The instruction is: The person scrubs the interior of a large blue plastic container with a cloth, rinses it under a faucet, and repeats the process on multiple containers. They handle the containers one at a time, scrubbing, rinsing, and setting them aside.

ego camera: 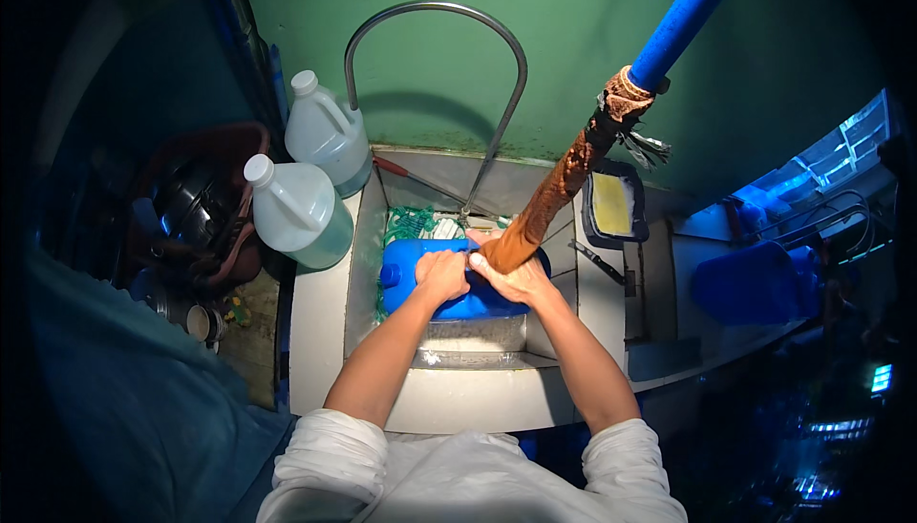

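A blue plastic jug (423, 249) lies on its side in a tiled sink (469, 380), its cap toward the left. My left hand (442, 277) rests on top of the jug with its fingers curled; whether it grips the handle cannot be told. My right hand (514, 276) lies over the jug's right part, beside the lower end of a brown-wrapped pipe (566, 186). That end hides part of the hand and jug. The wrapping joins a blue pipe (688, 14) above. Green netting (412, 223) lies behind the jug.
Two translucent jugs of liquid (301, 215) stand on the left ledge. A curved metal faucet (516, 43) arches behind. On the right are a knife (600, 262), a black tray with a yellow block (612, 204) and a blue container (745, 283). A red-handled rod (390, 166) leans at the back.
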A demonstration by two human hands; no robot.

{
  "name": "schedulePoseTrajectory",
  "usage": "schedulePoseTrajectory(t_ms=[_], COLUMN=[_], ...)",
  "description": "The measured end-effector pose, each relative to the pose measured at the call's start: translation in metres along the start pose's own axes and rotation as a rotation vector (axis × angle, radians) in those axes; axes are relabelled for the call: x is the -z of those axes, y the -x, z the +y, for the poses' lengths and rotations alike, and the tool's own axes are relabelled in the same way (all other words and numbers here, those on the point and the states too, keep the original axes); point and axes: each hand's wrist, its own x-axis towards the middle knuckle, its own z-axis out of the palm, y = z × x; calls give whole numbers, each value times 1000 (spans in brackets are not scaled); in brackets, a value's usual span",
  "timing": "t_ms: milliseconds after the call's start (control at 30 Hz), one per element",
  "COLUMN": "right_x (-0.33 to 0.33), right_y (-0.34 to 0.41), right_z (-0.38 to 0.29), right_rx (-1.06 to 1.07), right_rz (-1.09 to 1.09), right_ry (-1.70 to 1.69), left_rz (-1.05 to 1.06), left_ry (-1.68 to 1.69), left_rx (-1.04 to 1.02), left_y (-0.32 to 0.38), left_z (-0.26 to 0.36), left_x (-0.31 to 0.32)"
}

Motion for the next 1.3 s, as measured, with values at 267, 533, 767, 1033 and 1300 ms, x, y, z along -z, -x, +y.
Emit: schedulePoseTrajectory(t_ms=[267,533,767,1033,1300], right_x=[-5,-10,25,18,11], right_y=[-16,8,86,50,27], right_z=[39,-3,-3,73,84], right_rx=[-549,167,-306,-494,-245], right_rz=[189,96,49,226,309], right_ry=[-262,200,-4,18,159], left_rz=[-46,-19,-11,24,11], left_ry=[-19,16,18,35,7], left_rx=[10,-5,42,-19,26], left_y=[-9,-24,-16,-1,-4], left_z=[3,-10,-2,1,4], left_x=[4,-2,10,8,10])
